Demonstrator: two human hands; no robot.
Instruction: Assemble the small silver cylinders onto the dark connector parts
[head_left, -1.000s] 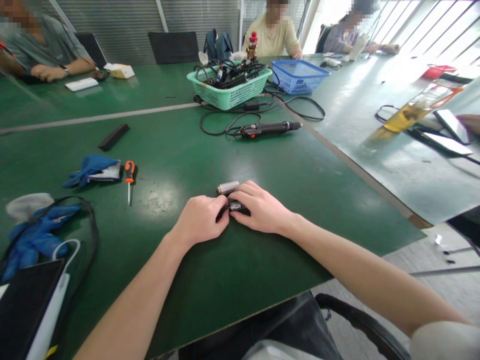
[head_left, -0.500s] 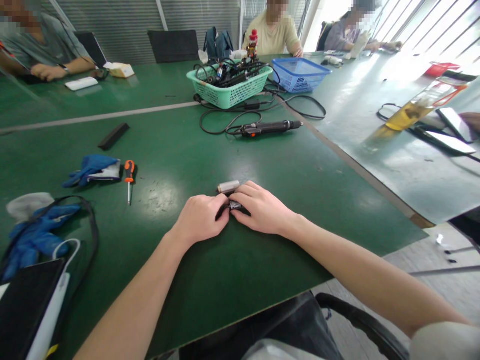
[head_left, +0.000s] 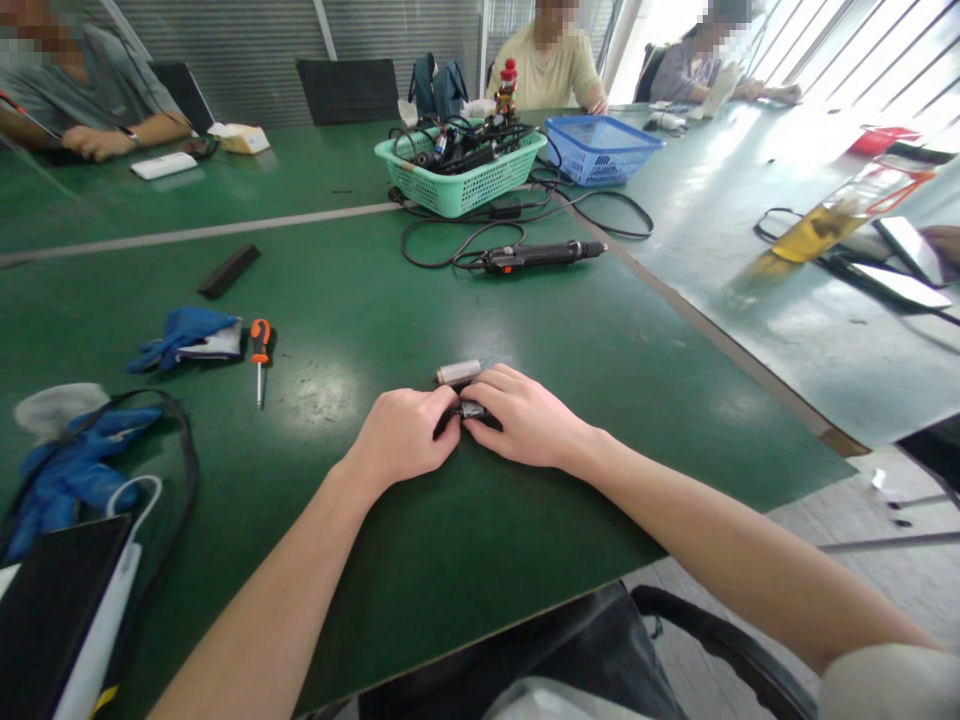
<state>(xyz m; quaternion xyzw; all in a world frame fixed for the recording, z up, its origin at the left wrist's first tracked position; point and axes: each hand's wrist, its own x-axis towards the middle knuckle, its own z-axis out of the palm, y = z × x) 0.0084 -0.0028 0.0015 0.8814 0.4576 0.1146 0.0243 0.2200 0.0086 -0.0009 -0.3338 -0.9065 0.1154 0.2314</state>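
My left hand point(head_left: 403, 437) and my right hand point(head_left: 525, 418) meet on the green table point(head_left: 420, 320), both closed round a small black part point(head_left: 469, 410) pressed between their fingertips. Most of that part is hidden by the fingers. A short silver cylinder point(head_left: 458, 372) lies on the table just beyond my right fingers, touching or nearly touching them.
An orange-handled screwdriver point(head_left: 259, 356) and blue gloves point(head_left: 184, 333) lie to the left. A black electric screwdriver point(head_left: 540, 256) with cable lies ahead, before a green basket point(head_left: 457, 178) and a blue basket point(head_left: 600, 148). Three other people sit at the far side.
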